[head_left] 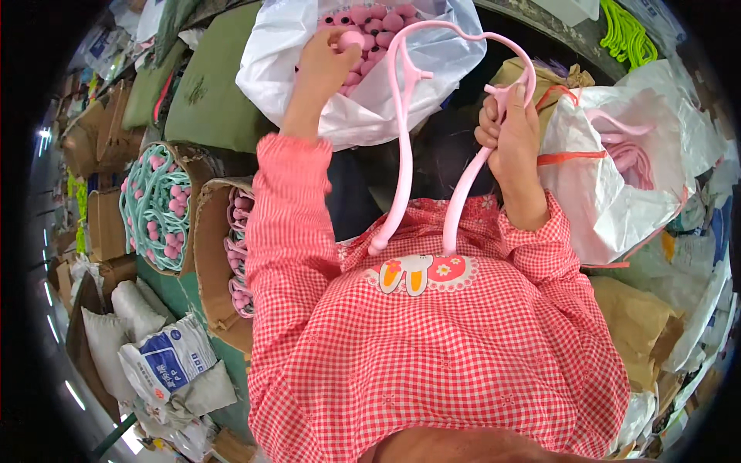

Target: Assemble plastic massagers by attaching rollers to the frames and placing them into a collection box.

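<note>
My left hand [323,68] reaches over a white plastic bag [270,73] and pinches a pink ball [352,41] between thumb and fingers. Inside that bag lie many loose pink balls [386,21], some showing a dark hole. My right hand [511,137] is closed around a long pink rubbery tube [403,150] near one of its short side stubs. The tube arches up across the bag's right part, and its two rounded ends hang down in front of my red checked apron [463,347]. A second side stub [423,75] sticks out near the bag.
At left stand a carton of teal cords with pink balls [158,212] and a carton of pink pieces [241,255]. A white bag of pink tubes [575,185] sits at right. Also around are a green padded bundle [216,85], white sacks [166,359] and yellow-green cords [629,38].
</note>
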A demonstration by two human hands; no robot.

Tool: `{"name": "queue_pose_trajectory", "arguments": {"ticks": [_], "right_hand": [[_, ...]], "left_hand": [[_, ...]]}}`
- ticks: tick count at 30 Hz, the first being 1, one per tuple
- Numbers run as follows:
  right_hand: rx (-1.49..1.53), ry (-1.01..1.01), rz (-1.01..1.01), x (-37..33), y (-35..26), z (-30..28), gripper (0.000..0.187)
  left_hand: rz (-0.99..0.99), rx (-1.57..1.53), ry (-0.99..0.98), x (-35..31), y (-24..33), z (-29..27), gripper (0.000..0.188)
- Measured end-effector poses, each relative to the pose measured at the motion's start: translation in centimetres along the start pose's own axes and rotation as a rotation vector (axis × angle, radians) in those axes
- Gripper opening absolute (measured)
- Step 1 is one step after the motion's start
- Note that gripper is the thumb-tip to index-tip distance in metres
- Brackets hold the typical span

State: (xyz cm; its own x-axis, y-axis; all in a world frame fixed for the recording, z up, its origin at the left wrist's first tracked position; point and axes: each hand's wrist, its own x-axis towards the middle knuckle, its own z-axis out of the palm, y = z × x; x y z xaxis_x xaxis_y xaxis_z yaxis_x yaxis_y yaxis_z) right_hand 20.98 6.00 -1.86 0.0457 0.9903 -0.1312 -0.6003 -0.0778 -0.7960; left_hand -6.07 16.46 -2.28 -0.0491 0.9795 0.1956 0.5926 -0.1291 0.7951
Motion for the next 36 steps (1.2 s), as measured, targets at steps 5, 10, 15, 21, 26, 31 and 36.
{"name": "queue_pose_trajectory", "arguments": {"ticks": [5,10,15,21,26,31,36], "right_hand": [[-0.016,-0.013,0.006,-0.2,-0.1,0.9,0.029],[-0.043,-0.059,0.015,-0.1,0.1,2.3,0.032],[-0.143,-0.086,-0.019,-0.9,1.4,3.3,0.032],[-0.322,-0.227,-0.12,-2.0,3.0,4.1,0.032],[-0.358,-0.238,-0.215,-2.0,2.8,3.7,0.031],[-0.503,-0.257,-0.387,-2.2,2.9,3.7,0.028],[-0.501,-0.288,-0.44,-2.1,2.2,3.7,0.026]], "left_hand": [[-0.087,-1.282,-0.123,-7.2,3.5,-1.5,0.041],[-0.059,-1.325,0.018,-10.8,5.2,-2.3,0.039],[0.046,-0.868,0.103,-13.1,6.4,-1.4,0.041],[0.141,-0.83,-0.057,-13.5,7.5,0.4,0.042],[0.11,-0.642,-0.192,-13.4,8.0,0.5,0.035],[0.157,-0.216,-0.069,-13.9,8.9,2.4,0.04],[0.125,-0.108,-0.073,-13.6,10.0,2.6,0.037]]}}
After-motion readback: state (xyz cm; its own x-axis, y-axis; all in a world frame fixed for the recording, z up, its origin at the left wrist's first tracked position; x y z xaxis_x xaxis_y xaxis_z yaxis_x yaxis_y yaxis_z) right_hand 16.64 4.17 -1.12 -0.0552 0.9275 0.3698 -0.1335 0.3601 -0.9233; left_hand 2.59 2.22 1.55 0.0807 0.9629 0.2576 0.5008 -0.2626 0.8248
